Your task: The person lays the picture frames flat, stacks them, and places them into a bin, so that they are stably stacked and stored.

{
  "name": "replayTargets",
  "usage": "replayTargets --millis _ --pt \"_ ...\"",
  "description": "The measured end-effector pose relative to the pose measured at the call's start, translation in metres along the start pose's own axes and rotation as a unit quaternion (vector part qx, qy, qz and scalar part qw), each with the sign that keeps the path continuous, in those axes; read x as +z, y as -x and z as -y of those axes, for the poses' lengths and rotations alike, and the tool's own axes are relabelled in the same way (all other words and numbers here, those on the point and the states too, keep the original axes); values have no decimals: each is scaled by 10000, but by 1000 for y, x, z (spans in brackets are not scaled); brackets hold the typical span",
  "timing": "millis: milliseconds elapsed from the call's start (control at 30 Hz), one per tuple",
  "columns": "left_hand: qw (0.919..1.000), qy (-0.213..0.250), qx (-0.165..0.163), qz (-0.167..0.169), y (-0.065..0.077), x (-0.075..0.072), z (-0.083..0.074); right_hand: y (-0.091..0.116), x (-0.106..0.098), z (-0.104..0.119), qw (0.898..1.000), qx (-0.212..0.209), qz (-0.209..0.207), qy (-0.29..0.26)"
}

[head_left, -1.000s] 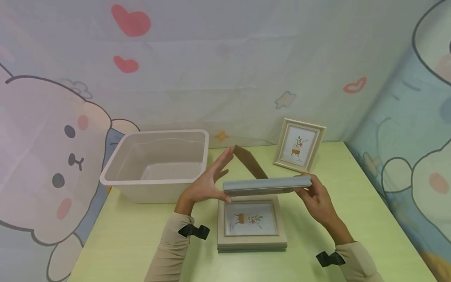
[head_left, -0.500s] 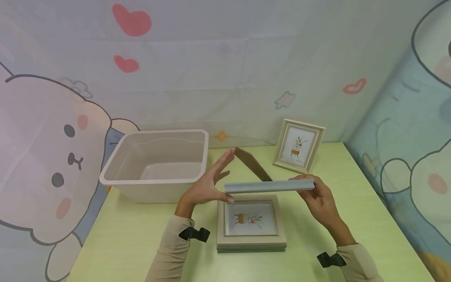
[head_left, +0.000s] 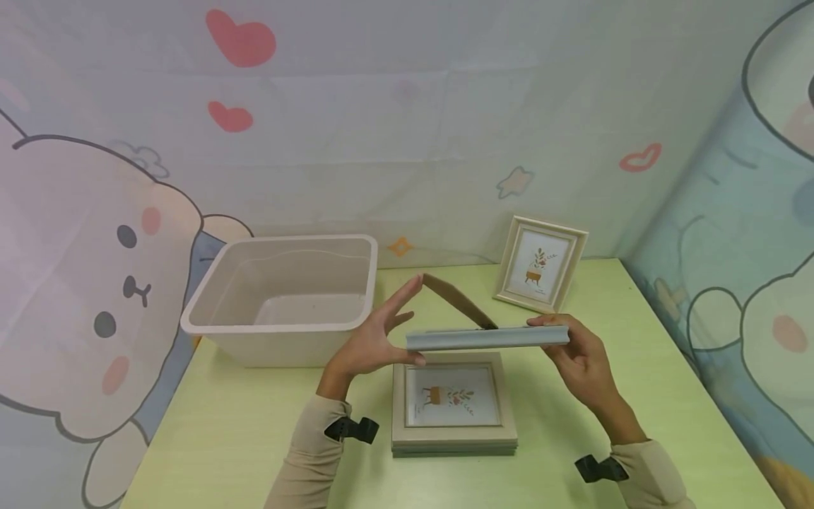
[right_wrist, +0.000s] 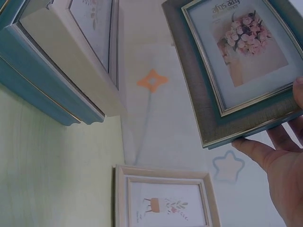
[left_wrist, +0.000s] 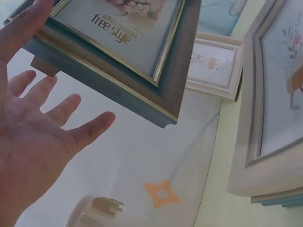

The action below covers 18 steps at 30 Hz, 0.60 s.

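A blue-green and brown picture frame (head_left: 486, 339) is held level above a stack, its brown stand leg (head_left: 459, 301) swung out from the back. My right hand (head_left: 580, 362) grips the frame's right end, thumb on one face and fingers on the other. On the left, my left hand (head_left: 369, 343) has its fingers spread and straight. Its thumb lies under the frame's left end, and its upper fingertips meet the leg's free tip. The downward face, seen in the right wrist view, carries a pink flower picture (right_wrist: 251, 42). Below lies a stack of frames (head_left: 448, 435), a cream one on top.
An upright cream picture frame (head_left: 540, 263) stands at the back right of the green table (head_left: 661, 396). To the left sits a beige plastic bin (head_left: 280, 346). A printed cloth backdrop (head_left: 407, 127) hangs right behind the table.
The held frame has tipped so its underside no longer shows, and its right end has shifted slightly right with my right hand. The leg's tip sits a little lower.
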<state>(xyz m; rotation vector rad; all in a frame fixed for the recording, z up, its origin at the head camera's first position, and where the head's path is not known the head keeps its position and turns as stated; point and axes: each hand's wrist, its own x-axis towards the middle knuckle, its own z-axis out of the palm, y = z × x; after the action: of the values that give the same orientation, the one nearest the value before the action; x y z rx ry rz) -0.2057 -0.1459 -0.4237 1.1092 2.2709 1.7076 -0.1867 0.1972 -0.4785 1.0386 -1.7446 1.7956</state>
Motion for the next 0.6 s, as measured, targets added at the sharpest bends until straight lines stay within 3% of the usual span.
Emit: replayTargets --millis 300,500,600 --pt "9972 -540 -154 -489 4 7 3 1 -2 -2 9994 -341 -105 -38" --pt "9962 -345 269 -747 6 10 8 0 -1 -2 9990 -416 -141 -89" --pt "9956 -113 317 -870 8 11 9 0 1 -1 9993 -337 -183 19"
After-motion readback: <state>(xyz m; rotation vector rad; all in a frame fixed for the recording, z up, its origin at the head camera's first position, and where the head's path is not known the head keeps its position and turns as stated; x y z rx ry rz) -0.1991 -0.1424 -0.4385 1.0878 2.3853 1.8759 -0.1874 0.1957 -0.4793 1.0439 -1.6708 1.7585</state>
